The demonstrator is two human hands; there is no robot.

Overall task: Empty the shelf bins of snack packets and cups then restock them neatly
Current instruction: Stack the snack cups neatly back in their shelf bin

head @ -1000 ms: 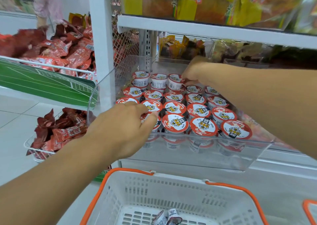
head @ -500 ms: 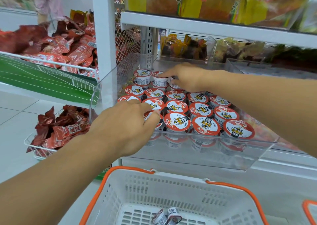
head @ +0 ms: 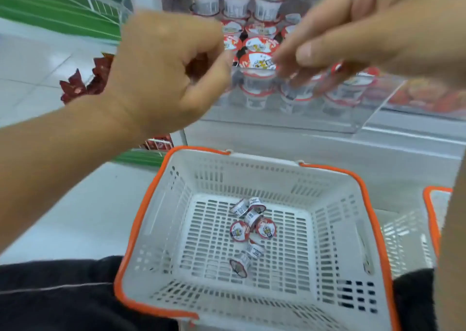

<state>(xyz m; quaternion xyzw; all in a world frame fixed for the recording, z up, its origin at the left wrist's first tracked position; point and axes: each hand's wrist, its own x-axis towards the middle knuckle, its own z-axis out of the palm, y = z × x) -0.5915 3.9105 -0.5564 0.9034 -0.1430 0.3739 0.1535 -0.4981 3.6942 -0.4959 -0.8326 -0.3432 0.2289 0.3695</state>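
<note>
Left hand (head: 161,71): fingers curled into a closed grip, contents not discernible; right hand (head: 353,28): grip blurred, so its state cannot be told. Behind both grips, red-lidded cups (head: 259,45) fill the clear shelf bin (head: 290,119). Below them, several cups (head: 252,227) lie loose in the white orange-rimmed basket (head: 335,229).

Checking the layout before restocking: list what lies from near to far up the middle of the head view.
Dark trousers → white basket with orange rim holding loose red-lidded cups → white shelf ledge → clear bin of stacked red-lidded cups.
</note>
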